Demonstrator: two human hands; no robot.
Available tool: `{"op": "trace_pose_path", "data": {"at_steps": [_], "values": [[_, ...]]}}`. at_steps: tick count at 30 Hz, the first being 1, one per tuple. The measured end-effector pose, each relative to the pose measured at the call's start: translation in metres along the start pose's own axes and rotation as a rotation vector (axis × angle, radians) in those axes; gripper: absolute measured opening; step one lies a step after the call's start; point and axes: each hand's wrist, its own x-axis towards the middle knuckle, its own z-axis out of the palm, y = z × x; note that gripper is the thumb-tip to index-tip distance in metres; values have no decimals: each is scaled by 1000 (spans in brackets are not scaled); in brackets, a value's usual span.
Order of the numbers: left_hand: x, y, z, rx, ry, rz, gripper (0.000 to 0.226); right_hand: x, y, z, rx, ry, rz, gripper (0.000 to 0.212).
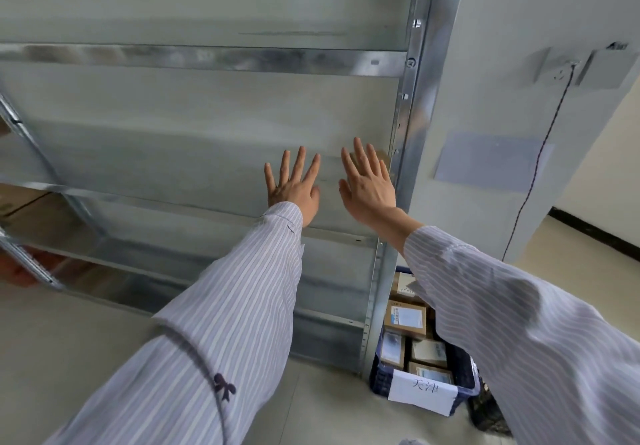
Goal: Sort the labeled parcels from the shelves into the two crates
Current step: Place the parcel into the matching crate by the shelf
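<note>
striped sleeves (pixel 225 306) run up from the bottom edge, l & r. on the floor by the rack's r post (pixel 412 133) sits a dark blue crate (pixel 465 368) w/ a white paper tag (pixel 422 391) on its front. brown parcels (pixel 405 318) w/ white labels are packed inside; the r sleeve covers part of it. further up, both hands reach over the middle shelf (pixel 173 167). left hand (pixel 294 188) is flat, fingers straight & spread, holding nothing. right hand (pixel 369 192) is just beside it, near the post, fingers straight & apart, also holding nothing. a brown bit (pixel 385 156) shows behind the r fingertips at the shelf's corner, maybe a parcel, mostly hidden. cardboard (pixel 17 202) peeks in at the far l edge. behind, r of the rack, a grey wall (pixel 502 29) w/ a socket (pixel 562 70) & a thin cable (pixel 540 154) hanging down.
</note>
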Motion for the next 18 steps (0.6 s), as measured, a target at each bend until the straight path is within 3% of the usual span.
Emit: {"op": "trace_pose_path", "data": {"at_steps": [18], "values": [[127,-22,49,-51,-109,188,53,92,25,84,12,-141,354,63]]}}
